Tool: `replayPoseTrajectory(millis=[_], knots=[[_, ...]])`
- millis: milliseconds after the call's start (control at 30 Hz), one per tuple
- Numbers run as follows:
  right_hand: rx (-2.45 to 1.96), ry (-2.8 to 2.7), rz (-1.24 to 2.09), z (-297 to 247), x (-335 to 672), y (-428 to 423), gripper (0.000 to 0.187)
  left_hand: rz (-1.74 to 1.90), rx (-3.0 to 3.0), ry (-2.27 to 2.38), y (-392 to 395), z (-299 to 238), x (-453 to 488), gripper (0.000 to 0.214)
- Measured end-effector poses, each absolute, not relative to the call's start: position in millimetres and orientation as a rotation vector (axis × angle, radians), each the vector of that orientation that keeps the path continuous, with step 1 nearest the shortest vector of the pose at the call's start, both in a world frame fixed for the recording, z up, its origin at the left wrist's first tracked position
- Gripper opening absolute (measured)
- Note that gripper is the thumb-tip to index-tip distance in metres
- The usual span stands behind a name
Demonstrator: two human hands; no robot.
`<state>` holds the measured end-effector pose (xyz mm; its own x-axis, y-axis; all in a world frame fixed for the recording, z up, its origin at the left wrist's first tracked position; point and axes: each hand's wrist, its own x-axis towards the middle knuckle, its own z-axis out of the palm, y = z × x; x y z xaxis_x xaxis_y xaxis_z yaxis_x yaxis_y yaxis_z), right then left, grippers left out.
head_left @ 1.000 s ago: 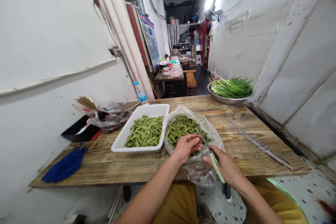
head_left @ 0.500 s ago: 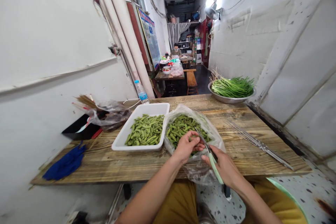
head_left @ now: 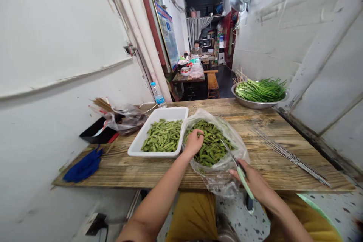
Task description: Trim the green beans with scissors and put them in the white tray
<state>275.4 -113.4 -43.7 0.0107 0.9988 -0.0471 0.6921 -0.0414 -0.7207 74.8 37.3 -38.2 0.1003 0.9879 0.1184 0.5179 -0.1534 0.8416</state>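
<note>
My left hand (head_left: 194,141) reaches into a clear plastic bag (head_left: 224,176) of green edamame pods (head_left: 211,147), fingers closed on a pod near the bag's left side. My right hand (head_left: 253,183) rests at the table's front edge and grips scissors (head_left: 238,168) with a pale green handle, blades pointing up over the bag. A white tray (head_left: 138,145) with cut pods (head_left: 163,140) sits just left of the bag on the wooden table (head_left: 263,151).
A metal bowl of green chives (head_left: 259,92) stands at the far right. Metal skewers (head_left: 289,155) lie on the right. A blue cloth (head_left: 83,166), black tray (head_left: 98,134) with bagged sticks and a water bottle (head_left: 158,96) are left. A person sits far down the corridor.
My left hand has moved from beside the scissors forward and left into the bag. The right hand with the scissors has drawn slightly back. The camera view shifted a little.
</note>
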Motion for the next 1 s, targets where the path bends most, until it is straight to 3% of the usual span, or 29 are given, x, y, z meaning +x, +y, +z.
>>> replayPoseTrajectory(millis=[167,333,667,1000], knots=[[-1.764,-1.717,0.763,-41.0,270.3,-114.7,0.041,0.661,2.134,1.620,55.1,-32.7,97.3,0.006],[-1.831,-1.722,0.765,-35.4,268.8,-112.4,0.050,0.699,2.147,1.520,53.5,-20.7,96.1,0.011],[-1.773,-1.713,0.631,-28.7,266.3,-102.9,0.047,0.597,1.357,0.891,14.6,-12.6,91.3,0.040],[-1.756,-1.758,0.610,-27.7,267.1,-102.9,0.053,0.730,1.094,0.731,10.9,-17.2,89.5,0.040]])
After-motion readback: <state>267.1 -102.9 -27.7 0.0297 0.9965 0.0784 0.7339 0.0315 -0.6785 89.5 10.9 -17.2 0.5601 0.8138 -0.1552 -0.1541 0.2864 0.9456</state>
